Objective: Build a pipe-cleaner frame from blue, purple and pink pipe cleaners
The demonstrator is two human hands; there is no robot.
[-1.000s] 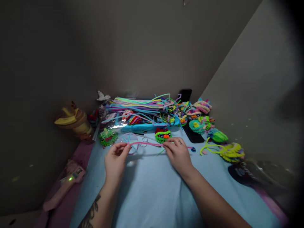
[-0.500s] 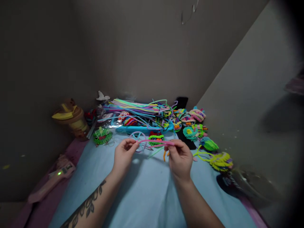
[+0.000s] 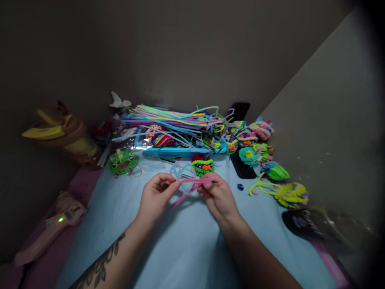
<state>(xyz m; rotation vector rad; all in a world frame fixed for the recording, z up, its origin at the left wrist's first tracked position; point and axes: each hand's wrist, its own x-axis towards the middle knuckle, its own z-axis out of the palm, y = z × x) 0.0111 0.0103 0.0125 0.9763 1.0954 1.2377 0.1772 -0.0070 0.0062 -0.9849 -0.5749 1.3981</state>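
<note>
My left hand (image 3: 159, 196) pinches one part of a pink pipe cleaner (image 3: 192, 181) between thumb and fingertips. A little to the right, my right hand (image 3: 219, 197) grips the same pipe cleaner, which is bent so that a loose pink length slants down to the left. Right behind it shows a round frame of lilac and light blue pipe cleaners (image 3: 177, 168); whether my left fingertips also hold that frame I cannot tell. Beyond my right hand sits a red and green pipe-cleaner figure (image 3: 203, 165) with eyes and an orange beak-like piece.
Behind lie a blue tray (image 3: 180, 152) and a pile of coloured pipe cleaners (image 3: 168, 116). A green figure (image 3: 124, 162) is at left, near a brown-yellow cup (image 3: 72, 136) and a pink glue gun (image 3: 54, 233). Several fuzzy figures (image 3: 290, 195) line the right side of the blue cloth (image 3: 180, 249).
My right hand has moved closer to my left, and the pink pipe cleaner now has a length hanging down to the left. The camera view has shifted slightly.
</note>
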